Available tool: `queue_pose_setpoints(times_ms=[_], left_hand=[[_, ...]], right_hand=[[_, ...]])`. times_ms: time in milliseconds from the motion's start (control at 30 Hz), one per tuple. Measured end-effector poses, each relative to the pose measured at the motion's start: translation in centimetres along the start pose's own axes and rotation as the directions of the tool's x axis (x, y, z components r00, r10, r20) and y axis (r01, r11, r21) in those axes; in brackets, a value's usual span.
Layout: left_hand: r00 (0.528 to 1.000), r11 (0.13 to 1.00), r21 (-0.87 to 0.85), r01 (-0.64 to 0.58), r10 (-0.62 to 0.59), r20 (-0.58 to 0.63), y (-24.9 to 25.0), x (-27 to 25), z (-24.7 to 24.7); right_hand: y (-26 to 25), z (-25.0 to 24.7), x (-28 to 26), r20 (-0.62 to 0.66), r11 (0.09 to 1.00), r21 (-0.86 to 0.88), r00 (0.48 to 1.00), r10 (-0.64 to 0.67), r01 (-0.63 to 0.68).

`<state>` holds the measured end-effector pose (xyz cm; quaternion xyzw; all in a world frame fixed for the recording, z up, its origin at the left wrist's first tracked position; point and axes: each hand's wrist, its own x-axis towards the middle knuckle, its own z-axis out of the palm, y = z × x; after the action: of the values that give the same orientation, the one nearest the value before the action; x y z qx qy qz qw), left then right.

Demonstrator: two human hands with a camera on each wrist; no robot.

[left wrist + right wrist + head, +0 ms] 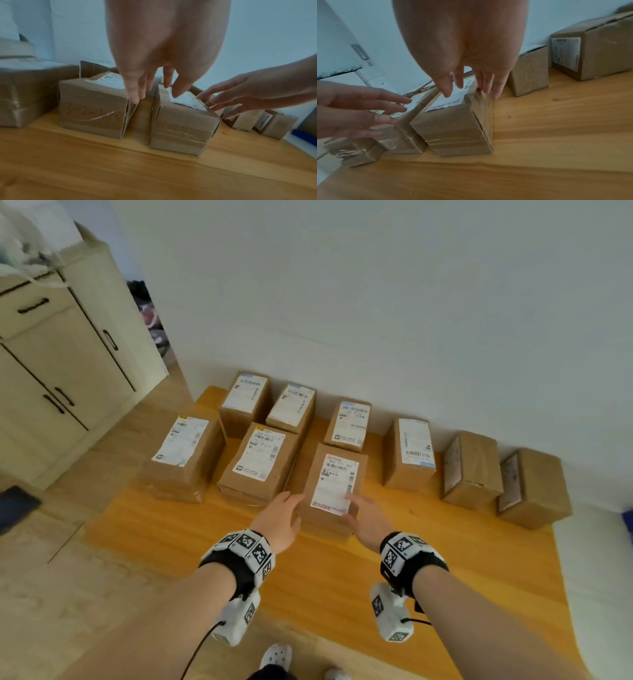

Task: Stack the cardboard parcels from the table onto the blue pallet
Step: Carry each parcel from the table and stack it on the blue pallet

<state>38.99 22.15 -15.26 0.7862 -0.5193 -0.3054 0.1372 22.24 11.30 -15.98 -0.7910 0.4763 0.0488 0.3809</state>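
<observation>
Far left on the table (205, 529): one big parcel (185, 457), then a neighbour box (258, 460) standing just beside your target. Your left hand (279, 518) is spread, fingers straight, reaching into the narrow gap between that neighbour and the target parcel (334, 484); I can't tell if it's touching either one yet. The target sits at the front of the group, label up, flat on the wood. Your right hand (364, 518) is also spread, thumb over the label, fingers running down the right side; in the right wrist view the fingertips (494, 94) look to be on or right at that edge, no squeeze visible. Risks: that gap is tight, so the left fingers could shove the neighbour sideways or jam before they get a flat hold. The tape bands on the sides look slick, so a light squeeze may slip on lifting. Further right are more boxes (409, 453), well apart, low risk. A blue edge (627, 525) shows past the table's right end, probably the pallet; mostly out of view, so check clearance when you swing over.
</observation>
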Motion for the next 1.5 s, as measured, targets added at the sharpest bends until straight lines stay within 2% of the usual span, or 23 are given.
queue_pose_setpoints(times_ms=[167,367,600,767,1200,1500], left_hand=[[0.998,0.983,-0.176,-0.051,0.059,0.037,-0.9,2.3,0.3],[0.995,0.941,-0.340,-0.002,0.037,0.096,-1.2,4.3,0.8],[0.994,0.891,-0.453,0.043,0.007,0.108,-2.5,6.2,2.1],[0.986,0.831,-0.546,0.101,-0.011,0.166,-3.3,6.7,2.3],[0.977,0.802,-0.594,0.068,0.067,0.203,-3.1,6.1,2.5],[0.968,0.810,-0.587,-0.010,0.155,0.196,0.6,3.4,2.6]], right_hand=[[-0.7,1.1,0.7,-0.073,0.984,0.157,0.993,0.092,-0.080],[-0.9,1.6,1.3,-0.091,0.908,0.385,0.972,0.214,-0.164],[-0.6,2.1,2.1,-0.077,0.828,0.514,0.949,0.306,-0.225],[-0.2,2.4,2.6,-0.080,0.784,0.571,0.934,0.347,-0.243],[1.4,3.6,0.5,-0.087,0.675,0.694,0.900,0.426,-0.252],[3.2,2.7,-5.1,-0.178,0.631,0.760,0.885,0.429,-0.153]])
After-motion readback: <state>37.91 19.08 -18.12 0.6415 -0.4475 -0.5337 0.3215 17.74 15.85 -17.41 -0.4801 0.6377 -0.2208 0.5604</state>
